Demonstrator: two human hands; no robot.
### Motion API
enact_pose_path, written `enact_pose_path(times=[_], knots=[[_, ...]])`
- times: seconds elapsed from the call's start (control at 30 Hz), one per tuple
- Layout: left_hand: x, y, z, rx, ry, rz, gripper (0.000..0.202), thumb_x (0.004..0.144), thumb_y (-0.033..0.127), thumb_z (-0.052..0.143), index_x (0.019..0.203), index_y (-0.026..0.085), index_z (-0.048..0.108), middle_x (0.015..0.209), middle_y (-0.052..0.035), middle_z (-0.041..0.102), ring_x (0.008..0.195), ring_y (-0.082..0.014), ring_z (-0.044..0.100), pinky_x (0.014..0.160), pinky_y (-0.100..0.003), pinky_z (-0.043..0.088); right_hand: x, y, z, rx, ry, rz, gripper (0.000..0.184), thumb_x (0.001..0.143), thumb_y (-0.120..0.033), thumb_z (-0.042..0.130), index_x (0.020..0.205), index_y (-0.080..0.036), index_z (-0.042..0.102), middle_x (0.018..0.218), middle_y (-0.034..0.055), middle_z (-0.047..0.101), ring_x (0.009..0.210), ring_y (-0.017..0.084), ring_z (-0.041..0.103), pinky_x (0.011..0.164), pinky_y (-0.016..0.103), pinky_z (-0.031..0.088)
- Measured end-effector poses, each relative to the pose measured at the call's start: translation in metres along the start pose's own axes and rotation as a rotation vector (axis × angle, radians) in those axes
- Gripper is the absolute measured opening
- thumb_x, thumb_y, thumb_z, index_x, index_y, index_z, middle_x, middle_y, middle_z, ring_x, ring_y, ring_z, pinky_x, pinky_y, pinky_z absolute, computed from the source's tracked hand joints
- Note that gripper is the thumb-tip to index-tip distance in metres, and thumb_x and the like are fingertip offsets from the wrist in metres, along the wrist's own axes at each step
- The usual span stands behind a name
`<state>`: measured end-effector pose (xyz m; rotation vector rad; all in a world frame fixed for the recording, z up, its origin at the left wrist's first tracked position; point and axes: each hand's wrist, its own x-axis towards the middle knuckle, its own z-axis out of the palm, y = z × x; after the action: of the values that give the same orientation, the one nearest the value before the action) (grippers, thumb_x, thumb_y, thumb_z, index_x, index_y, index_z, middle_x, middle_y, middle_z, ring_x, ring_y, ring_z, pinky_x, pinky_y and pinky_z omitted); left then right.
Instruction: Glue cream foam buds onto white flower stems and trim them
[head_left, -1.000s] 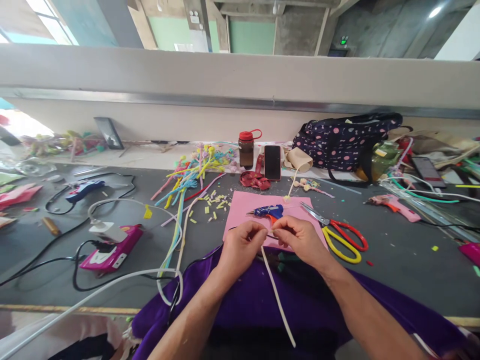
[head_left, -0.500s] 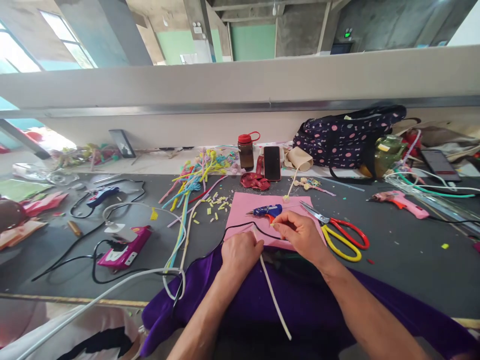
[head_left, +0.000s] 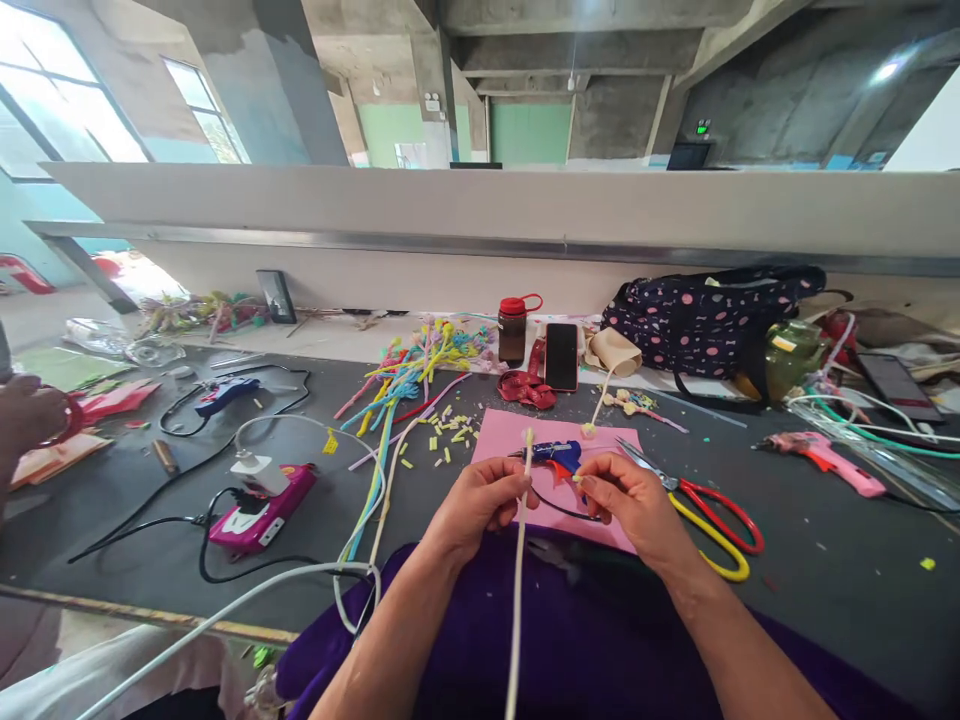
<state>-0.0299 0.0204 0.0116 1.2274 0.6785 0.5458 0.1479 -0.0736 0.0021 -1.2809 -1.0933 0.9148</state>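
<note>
My left hand [head_left: 484,505] pinches a thin white stem [head_left: 517,600] that hangs down over the purple cloth; its upper end carries small pale bits. Between thumb and fingertips, my right hand [head_left: 630,500] grips a small pale yellow piece [head_left: 577,479], close to the stem but apart from it. Behind the hands, a blue glue gun [head_left: 561,455] with an orange trigger lies on a pink sheet [head_left: 495,432]. Another white stem [head_left: 601,400] with a pale tip rests at the sheet's back edge. To the right lie scissors [head_left: 716,515] with red and yellow handles.
Yellow cut pieces [head_left: 446,430] are scattered left of the sheet, near a bundle of coloured stems [head_left: 397,375]. A magenta power strip [head_left: 262,510] with cables sits left. A bottle [head_left: 512,335], phone [head_left: 562,357] and patterned bag [head_left: 675,325] stand behind. A pink glue gun [head_left: 821,460] lies right.
My left hand has turned, bringing the stem's tip up into sight and its lower end leftward. The right hand keeps its pinch. The view has tilted up; another person's hand appears at far left.
</note>
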Motion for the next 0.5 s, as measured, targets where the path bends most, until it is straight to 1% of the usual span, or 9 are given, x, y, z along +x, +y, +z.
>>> enact_pose_path(times=[0.03,0.1,0.23,0.37,0.5], knots=[[0.003,0.003,0.0,-0.048,-0.019,-0.002,0.021,0.071,0.032,0.063,0.072,0.012,0.059,0.062,-0.0015,0.063,0.035,-0.0009,0.033,0.034,-0.015,0.016,0.001,0.001,0.0,0.003,0.001,0.007,0.018,0.077,-0.035,0.063,0.08,-0.017,0.062,0.06,-0.0024,0.054,0.052,0.011,0.048,0.046,0.022,0.038],[0.01,0.008,0.0,-0.103,-0.043,-0.009,0.018,0.069,0.028,0.065,0.075,0.012,0.06,0.061,-0.0006,0.062,0.035,-0.0005,0.031,0.034,-0.015,0.016,0.002,0.003,0.0,-0.003,-0.004,0.014,0.019,0.077,-0.036,0.063,0.08,-0.017,0.062,0.059,-0.0023,0.053,0.052,0.011,0.048,0.047,0.023,0.037],[0.02,0.009,0.004,-0.154,-0.088,-0.025,0.014,0.066,0.024,0.066,0.068,0.013,0.057,0.063,-0.0012,0.063,0.037,-0.0013,0.037,0.033,-0.014,0.018,0.001,0.005,0.001,-0.048,-0.042,0.017,0.017,0.08,-0.035,0.06,0.08,-0.018,0.062,0.058,-0.0024,0.053,0.052,0.011,0.047,0.048,0.023,0.038],[0.022,0.004,0.008,-0.172,-0.091,-0.041,0.02,0.067,0.03,0.067,0.068,0.014,0.054,0.063,0.0,0.062,0.037,-0.002,0.039,0.033,-0.015,0.021,-0.002,0.005,0.003,-0.068,-0.068,0.043,0.017,0.08,-0.035,0.061,0.079,-0.019,0.061,0.059,-0.0022,0.054,0.052,0.012,0.048,0.049,0.024,0.039],[0.017,-0.002,0.01,-0.181,-0.094,-0.007,0.027,0.07,0.038,0.067,0.069,0.015,0.053,0.068,-0.0007,0.062,0.039,-0.0029,0.043,0.034,-0.015,0.025,-0.006,0.002,0.009,-0.058,-0.091,0.027,0.015,0.081,-0.033,0.06,0.078,-0.019,0.06,0.062,-0.0024,0.053,0.053,0.01,0.046,0.05,0.023,0.038]])
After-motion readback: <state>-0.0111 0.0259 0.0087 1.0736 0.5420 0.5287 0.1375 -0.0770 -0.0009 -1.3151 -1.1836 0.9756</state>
